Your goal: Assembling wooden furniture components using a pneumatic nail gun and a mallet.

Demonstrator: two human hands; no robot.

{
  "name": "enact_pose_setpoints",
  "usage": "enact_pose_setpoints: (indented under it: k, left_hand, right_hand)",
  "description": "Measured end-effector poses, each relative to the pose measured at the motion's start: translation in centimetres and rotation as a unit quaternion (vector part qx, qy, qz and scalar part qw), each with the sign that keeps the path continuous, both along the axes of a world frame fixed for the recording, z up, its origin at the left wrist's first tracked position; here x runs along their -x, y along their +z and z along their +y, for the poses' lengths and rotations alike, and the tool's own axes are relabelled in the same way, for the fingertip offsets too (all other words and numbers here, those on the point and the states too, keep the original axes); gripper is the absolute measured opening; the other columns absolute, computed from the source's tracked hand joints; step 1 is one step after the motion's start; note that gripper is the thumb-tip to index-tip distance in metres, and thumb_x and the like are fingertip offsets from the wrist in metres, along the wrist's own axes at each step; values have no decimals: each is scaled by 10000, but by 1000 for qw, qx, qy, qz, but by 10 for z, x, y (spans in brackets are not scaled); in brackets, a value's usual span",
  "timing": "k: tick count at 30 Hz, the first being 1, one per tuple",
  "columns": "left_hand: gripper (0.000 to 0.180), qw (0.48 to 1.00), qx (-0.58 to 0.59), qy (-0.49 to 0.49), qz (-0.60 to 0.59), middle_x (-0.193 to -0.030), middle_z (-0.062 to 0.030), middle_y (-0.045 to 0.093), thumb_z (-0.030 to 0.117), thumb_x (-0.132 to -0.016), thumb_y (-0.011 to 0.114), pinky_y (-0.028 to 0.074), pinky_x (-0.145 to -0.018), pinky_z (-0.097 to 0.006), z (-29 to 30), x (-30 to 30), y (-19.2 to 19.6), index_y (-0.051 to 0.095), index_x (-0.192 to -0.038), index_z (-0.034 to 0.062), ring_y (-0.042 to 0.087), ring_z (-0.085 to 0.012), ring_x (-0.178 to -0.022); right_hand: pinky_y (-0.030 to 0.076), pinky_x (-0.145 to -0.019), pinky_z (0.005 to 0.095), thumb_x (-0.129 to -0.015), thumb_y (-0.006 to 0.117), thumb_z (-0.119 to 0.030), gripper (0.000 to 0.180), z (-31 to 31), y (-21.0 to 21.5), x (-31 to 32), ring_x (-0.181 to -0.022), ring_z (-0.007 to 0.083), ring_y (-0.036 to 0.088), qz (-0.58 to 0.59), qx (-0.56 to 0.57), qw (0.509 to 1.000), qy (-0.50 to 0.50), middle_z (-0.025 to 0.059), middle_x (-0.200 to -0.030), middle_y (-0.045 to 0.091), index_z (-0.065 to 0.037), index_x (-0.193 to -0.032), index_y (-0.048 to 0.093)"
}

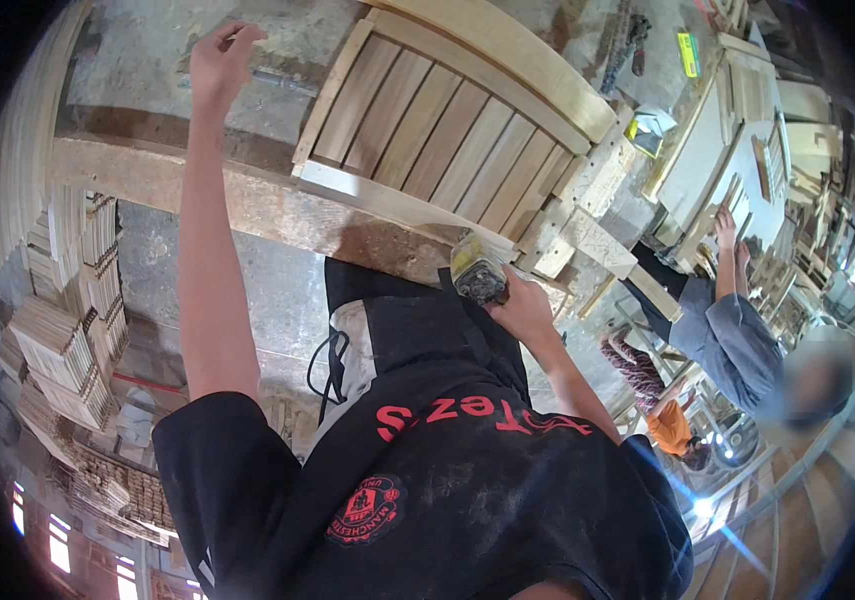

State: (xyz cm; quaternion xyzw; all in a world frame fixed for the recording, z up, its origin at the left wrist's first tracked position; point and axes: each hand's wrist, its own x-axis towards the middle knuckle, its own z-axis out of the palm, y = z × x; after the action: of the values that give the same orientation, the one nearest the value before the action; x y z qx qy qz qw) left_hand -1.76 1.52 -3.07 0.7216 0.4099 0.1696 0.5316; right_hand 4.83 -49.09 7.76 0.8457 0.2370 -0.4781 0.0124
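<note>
A wooden panel [431,130] with upright slats, framed by pale rails and a curved far rail, lies on the worn wooden bench in front of me. My right hand [528,312] grips a yellow-and-black hand-held tool [478,268], its front end at the panel's near rail close to the right corner; its exact kind is unclear. Over the bench's far left, apart from the panel, my left hand [223,62] is raised with its fingers curled together. Whatever those fingers may hold is too small to make out. A thin metal bar [283,82] lies near that hand.
The bench's thick near edge [278,207] runs in front of me. Wood blocks [588,235] sit right of the panel. Farther off lies a yellow-green box [688,55]. At right, a co-worker's hands [728,235] touch wood pieces. Stacked slats [58,340] stand left.
</note>
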Motion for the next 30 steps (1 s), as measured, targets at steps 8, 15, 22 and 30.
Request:
enact_pose_setpoints:
  k: [8, 15, 22, 30]
  left_hand:
    - [233, 1000, 1, -4, -11, -541, 46, 448, 207, -949, 558, 291, -435, -239, -2, 2, 2, 710, -888, 41, 369, -42, -452]
    - [229, 998, 21, 14, -62, -549, 39, 465, 186, -925, 557, 310, -434, -234, -1, 2, -2, 719, -888, 28, 405, -47, -452]
    - [241, 998, 14, 28, -50, -537, 33, 460, 170, -950, 539, 295, -429, -238, 1, 6, -3, 707, -928, -2, 397, -46, -441]
    - [243, 996, 16, 20, -87, -517, 39, 433, 179, -956, 554, 282, -428, -228, 1, 9, -9, 703, -913, -8, 377, -38, -438]
  right_hand:
    - [527, -734, 516, -729, 745, -329, 678, -5, -2, -2, -814, 434, 653, -12, -6, 1000, 28, 233, -853, 680, -63, -1296, 486]
    - [530, -740, 510, -728, 744, -346, 622, -18, -4, -5, -799, 432, 655, -6, -31, 1000, -3, 231, -854, 680, -62, -1237, 523]
    - [530, -724, 501, -728, 748, -367, 678, -77, -1, -6, -800, 424, 655, -31, -12, 997, -71, 229, -834, 678, -71, -1296, 524]
    - [534, -727, 499, -760, 714, -434, 693, -96, -8, -14, -813, 425, 657, -31, -9, 997, -74, 238, -844, 679, -81, -1319, 507]
